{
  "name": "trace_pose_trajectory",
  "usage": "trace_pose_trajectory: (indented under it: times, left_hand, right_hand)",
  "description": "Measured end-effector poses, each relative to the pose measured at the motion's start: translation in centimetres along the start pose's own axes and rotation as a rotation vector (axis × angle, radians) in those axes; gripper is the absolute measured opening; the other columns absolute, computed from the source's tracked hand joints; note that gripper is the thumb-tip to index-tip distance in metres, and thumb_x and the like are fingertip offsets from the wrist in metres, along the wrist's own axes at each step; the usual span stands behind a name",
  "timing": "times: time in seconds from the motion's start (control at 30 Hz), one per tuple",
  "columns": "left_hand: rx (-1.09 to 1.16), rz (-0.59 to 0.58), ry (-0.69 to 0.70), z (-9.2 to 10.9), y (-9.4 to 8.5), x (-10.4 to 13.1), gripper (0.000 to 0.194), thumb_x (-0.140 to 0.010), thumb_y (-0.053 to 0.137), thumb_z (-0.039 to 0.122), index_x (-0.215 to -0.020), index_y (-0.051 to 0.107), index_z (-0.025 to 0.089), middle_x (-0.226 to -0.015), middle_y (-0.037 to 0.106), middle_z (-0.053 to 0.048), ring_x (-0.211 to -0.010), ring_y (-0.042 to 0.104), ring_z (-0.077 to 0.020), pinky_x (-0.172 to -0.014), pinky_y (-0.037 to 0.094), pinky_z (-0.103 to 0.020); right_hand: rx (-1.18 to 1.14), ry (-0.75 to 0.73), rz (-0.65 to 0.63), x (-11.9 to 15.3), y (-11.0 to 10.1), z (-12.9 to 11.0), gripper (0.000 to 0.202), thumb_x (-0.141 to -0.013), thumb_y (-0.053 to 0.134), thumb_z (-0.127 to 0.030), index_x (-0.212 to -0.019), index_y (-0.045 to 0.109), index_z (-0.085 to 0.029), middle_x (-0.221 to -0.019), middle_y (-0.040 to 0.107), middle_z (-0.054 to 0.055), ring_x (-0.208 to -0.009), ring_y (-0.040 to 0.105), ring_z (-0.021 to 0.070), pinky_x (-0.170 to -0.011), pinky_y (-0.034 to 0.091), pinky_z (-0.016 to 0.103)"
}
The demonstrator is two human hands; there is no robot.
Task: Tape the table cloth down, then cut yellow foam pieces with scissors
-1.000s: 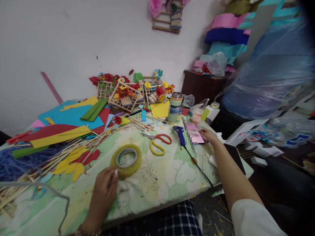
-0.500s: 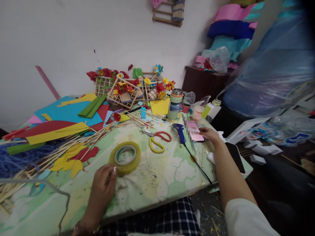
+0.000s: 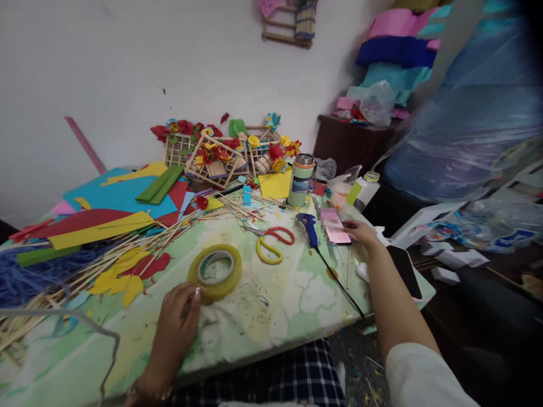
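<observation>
From where I stand, taking the table as a dial with the wall at twelve, the flat phone with a glowing pink screen point(image 3: 339, 236) lies at two o'clock. The right hand point(image 3: 360, 232) reaches over its right edge, fingers loose and spread, lifting nothing. I'd work that screen with a light fingertip, the phone flat on the cloth, and mind the blue plastic glue gun point(image 3: 311, 230) just beside it at nine o'clock, whose tip may be hot. Its thin black cord point(image 3: 339, 282) runs off towards five, best left unsnagged by the forearm.

The left hand point(image 3: 180, 311) rests at seven, loosely curled against the fat, glossy yellow ring of clear tape point(image 3: 229, 285); its fingertips are partly tucked away, so I can't tell whether they pinch it. A relaxed, steady hand there seems right.

Near the middle lie steel scissors with one red and one yellow loop point(image 3: 266, 232), blades towards ten. Beneath everything is a creased, stained green-and-cream tablecloth point(image 3: 292, 305). Slim, pale wooden sticks point(image 3: 95, 272) sprawl at nine, while stiff little lattice frames trimmed with bright flowers point(image 3: 216, 168) lean together at twelve. A smooth, lidless, pale green cylindrical flask point(image 3: 299, 181) stands upright at one.
</observation>
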State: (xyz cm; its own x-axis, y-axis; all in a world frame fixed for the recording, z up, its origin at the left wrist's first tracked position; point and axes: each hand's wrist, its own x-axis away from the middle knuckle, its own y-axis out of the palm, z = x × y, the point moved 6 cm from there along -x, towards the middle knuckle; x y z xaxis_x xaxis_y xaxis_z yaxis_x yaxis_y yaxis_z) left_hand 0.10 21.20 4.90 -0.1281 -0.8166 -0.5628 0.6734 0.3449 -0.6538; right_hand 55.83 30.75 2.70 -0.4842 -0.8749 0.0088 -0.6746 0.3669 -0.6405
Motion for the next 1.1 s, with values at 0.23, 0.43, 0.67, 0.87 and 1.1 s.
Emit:
trace_pose_trajectory:
  times: [0.23, 0.43, 0.67, 0.87, 1.1]
  left_hand:
    - [-0.015, 0.007, 0.044, 0.1, 0.1, 0.0, 0.017, -0.092, 0.045, 0.029, -0.093, 0.058, 0.018, -0.096, 0.06, -0.008, -0.093, 0.055, -0.0215, -0.087, 0.042, -0.038]
    - [-0.003, 0.008, 0.034, -0.1, 0.2, 0.0, 0.018, -0.091, 0.046, 0.03, -0.093, 0.058, 0.017, -0.097, 0.06, -0.008, -0.094, 0.055, -0.0218, -0.088, 0.043, -0.038]
    - [-0.01, 0.01, 0.012, 0.1, 0.0, -0.1, 0.021, -0.091, 0.046, 0.033, -0.092, 0.059, 0.018, -0.096, 0.062, -0.008, -0.094, 0.056, -0.0223, -0.087, 0.044, -0.038]
    - [-0.004, 0.025, 0.026, 0.1, 0.1, 0.0, 0.02, -0.092, 0.045, 0.033, -0.093, 0.058, 0.018, -0.096, 0.061, -0.008, -0.093, 0.056, -0.0222, -0.087, 0.044, -0.038]
    - [0.011, 0.049, 0.068, 0.6, -0.2, 0.1, 0.015, -0.092, 0.046, 0.028, -0.095, 0.058, 0.019, -0.097, 0.061, -0.007, -0.094, 0.055, -0.0209, -0.087, 0.044, -0.036]
  right_hand:
    - [-0.03, -0.006, 0.014, -0.2, 0.1, 0.3, 0.031, -0.066, 0.071, -0.023, -0.094, 0.071, -0.011, -0.082, 0.071, 0.009, -0.07, 0.062, 0.0168, -0.063, 0.048, 0.025]
    - [-0.054, -0.008, 0.017, -0.4, 0.0, 0.6, 0.034, -0.066, 0.072, -0.031, -0.093, 0.072, -0.011, -0.077, 0.07, 0.009, -0.062, 0.058, 0.0155, -0.055, 0.044, 0.025]
    - [-0.105, -0.048, 0.093, -0.3, -0.3, 0.8, 0.038, -0.059, 0.077, -0.037, -0.087, 0.072, -0.012, -0.074, 0.069, 0.008, -0.063, 0.06, 0.017, -0.062, 0.046, 0.029]
    - [-0.182, -0.159, 0.418, 1.7, -2.8, -1.2, 0.044, -0.072, 0.059, -0.052, -0.084, 0.069, -0.01, -0.074, 0.068, 0.009, -0.067, 0.059, 0.018, -0.064, 0.046, 0.03]
    - [-0.419, -0.417, 0.864, 8.4, -7.9, -9.9, 0.037, -0.086, 0.041, -0.049, -0.079, 0.057, -0.017, -0.074, 0.061, 0.003, -0.061, 0.055, 0.0138, -0.059, 0.045, 0.028]
